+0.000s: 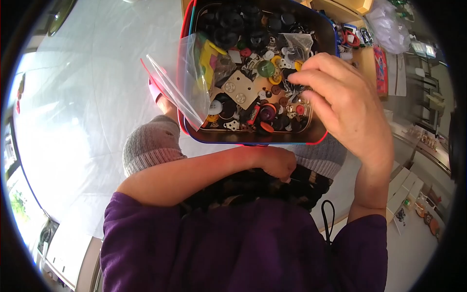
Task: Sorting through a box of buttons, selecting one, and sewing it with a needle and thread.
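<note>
A metal tin (255, 138) with a red and blue rim sits over my knees, filled with buttons and sewing fasteners. My right hand (348, 96) reaches over its right side, thumb and forefinger apart above small dark metal hooks (293, 87). A green button (266, 68) and a card of snap fasteners (239, 89) lie left of those fingers. My left hand (279, 163) is curled on my lap, below the tin's near edge; what its fingers may hold is hidden. A clear zip bag (182, 85) hangs over the tin's left rim.
Large black buttons (233, 22) fill the tin's far end, and a small clear bag (299, 43) lies near its right wall. Beyond the tin, at right, stands a wooden tray (366, 65) of small items beside a whitish plastic bag (388, 27).
</note>
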`<act>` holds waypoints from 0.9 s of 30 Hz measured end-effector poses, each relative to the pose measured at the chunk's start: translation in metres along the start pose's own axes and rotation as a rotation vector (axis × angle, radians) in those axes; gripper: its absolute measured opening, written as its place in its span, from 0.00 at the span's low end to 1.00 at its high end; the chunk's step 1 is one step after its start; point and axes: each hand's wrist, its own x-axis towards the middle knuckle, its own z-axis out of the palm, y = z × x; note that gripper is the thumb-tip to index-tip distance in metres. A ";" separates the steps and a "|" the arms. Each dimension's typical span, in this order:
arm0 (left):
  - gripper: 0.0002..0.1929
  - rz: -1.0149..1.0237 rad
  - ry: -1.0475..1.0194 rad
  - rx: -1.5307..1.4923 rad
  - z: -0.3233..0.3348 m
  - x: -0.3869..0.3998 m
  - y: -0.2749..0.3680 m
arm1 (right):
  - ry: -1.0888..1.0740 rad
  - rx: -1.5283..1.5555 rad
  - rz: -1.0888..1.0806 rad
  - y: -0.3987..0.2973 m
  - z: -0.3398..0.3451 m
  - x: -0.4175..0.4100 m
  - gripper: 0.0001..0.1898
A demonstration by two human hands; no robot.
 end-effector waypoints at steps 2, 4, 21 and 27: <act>0.07 -0.017 0.000 -0.003 0.000 0.000 -0.001 | -0.102 0.086 0.024 -0.009 0.002 0.002 0.09; 0.07 0.020 0.002 -0.005 0.001 0.002 -0.002 | -0.217 0.156 0.044 -0.016 0.011 0.002 0.09; 0.09 0.009 0.002 0.014 0.001 0.002 -0.002 | -0.076 0.261 0.235 0.001 0.011 0.012 0.06; 0.09 0.013 0.001 -0.004 0.003 0.004 -0.006 | -0.101 0.263 0.303 -0.002 0.012 0.010 0.06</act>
